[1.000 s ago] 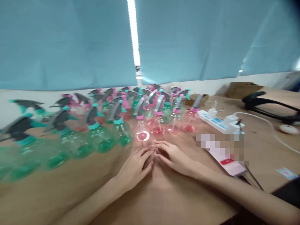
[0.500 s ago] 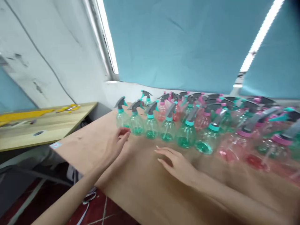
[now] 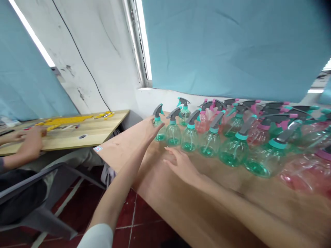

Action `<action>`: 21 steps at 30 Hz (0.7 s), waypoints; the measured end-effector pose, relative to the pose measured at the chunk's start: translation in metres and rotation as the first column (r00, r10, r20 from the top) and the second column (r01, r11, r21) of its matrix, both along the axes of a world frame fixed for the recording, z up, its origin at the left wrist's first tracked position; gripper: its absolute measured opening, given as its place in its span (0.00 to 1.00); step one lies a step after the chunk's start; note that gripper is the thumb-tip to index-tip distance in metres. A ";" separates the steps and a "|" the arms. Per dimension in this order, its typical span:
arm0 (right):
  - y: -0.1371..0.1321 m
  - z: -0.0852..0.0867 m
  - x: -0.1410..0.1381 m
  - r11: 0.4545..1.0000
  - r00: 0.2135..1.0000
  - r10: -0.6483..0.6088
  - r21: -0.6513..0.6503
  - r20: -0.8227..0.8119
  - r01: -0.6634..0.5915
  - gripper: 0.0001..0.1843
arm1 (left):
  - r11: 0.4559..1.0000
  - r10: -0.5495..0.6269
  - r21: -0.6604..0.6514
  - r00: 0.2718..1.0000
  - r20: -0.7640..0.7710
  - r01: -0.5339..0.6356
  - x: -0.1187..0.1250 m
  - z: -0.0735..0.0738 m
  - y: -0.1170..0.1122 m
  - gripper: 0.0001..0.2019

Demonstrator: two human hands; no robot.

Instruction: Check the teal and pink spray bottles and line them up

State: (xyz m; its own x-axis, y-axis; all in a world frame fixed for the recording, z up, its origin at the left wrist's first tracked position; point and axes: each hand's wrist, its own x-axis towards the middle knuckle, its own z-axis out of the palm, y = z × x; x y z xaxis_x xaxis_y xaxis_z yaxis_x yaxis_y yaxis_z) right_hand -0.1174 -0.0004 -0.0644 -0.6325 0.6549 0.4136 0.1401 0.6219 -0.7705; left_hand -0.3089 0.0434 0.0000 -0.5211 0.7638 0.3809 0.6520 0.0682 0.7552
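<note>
A front row of clear green spray bottles with grey and teal trigger heads stands on the brown tabletop. My left hand is at the leftmost green spray bottle, thumb and fingers apart along its left side, and partly covers it; whether it touches is unclear. Closer to me, my right hand hovers over the tabletop with its fingers apart and nothing in them. It is nearest to the green bottles in the middle of the row.
Behind and to the right stand more green bottles and several pink spray bottles. At left, a co-worker's hands are over a wooden desk with yellow pieces. A grey chair stands below it.
My left hand has moved forward to the leftmost bottle. My right hand stays low over the table, fingers still apart. The view has swung left, bringing the co-worker's hands into sight.
</note>
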 end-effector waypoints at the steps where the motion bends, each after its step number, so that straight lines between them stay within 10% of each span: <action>1: -0.002 0.000 0.006 1.000 1.000 0.005 0.005 0.008 -0.005 0.22 | 1.000 -0.009 -0.010 1.000 -0.015 0.009 0.001 0.002 -0.003 0.16; 11: -0.006 -0.002 0.052 0.998 0.987 -0.026 0.058 0.158 0.017 0.24 | 0.991 -0.013 -0.135 0.980 -0.198 -0.014 0.023 0.016 -0.088 0.20; 17: -0.019 0.003 0.084 0.997 0.951 -0.010 -0.072 0.308 0.033 0.56 | 0.969 -0.150 -0.231 0.945 -0.289 0.083 0.086 -0.004 -0.137 0.32; 21: -0.030 0.000 0.116 0.995 0.982 -0.016 -0.096 0.187 0.035 0.57 | 0.922 -0.375 -0.239 0.854 -0.361 0.304 0.136 -0.018 -0.140 0.25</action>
State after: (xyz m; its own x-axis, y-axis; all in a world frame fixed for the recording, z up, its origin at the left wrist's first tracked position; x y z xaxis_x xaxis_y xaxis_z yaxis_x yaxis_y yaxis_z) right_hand -0.0016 -0.0299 -0.0642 -0.6747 0.7034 0.2236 0.3013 0.5390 -0.7865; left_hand -0.1734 -0.0961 -0.0175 -0.0515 0.9358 0.3489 0.8964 -0.1107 0.4293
